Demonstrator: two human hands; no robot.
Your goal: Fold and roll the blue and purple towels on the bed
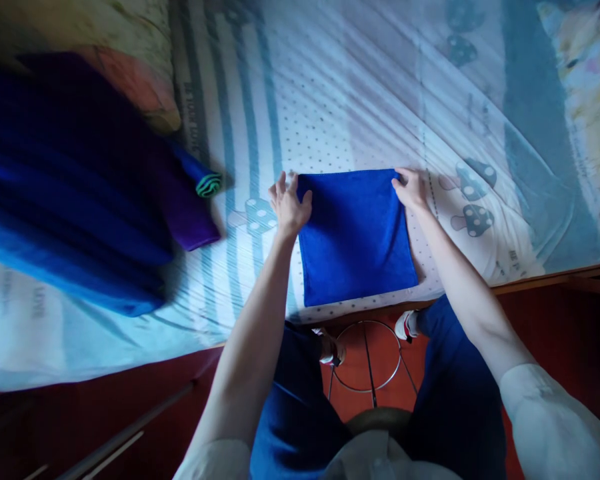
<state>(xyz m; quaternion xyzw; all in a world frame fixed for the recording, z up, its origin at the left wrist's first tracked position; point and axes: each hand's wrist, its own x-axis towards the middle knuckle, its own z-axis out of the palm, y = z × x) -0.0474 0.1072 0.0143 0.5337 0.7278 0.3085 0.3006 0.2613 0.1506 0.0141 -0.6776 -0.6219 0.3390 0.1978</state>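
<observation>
A blue cloth (355, 240) lies spread flat on the patterned bed sheet (325, 127), close to the bed's front edge. At its far left corner is my left hand (290, 205), fingers spread apart, with the thumb by the cloth's edge. My right hand (410, 189) pinches the far right corner between thumb and fingers. Soft creases run down the cloth's right side.
To the left lies a pile of blue cloths (70, 193) with a purple cloth (190, 220) and a rolled cloth with green edging (209, 185). Pillows (130, 80) rest at the back left and far right. Below stands a stool with a metal ring (365, 387).
</observation>
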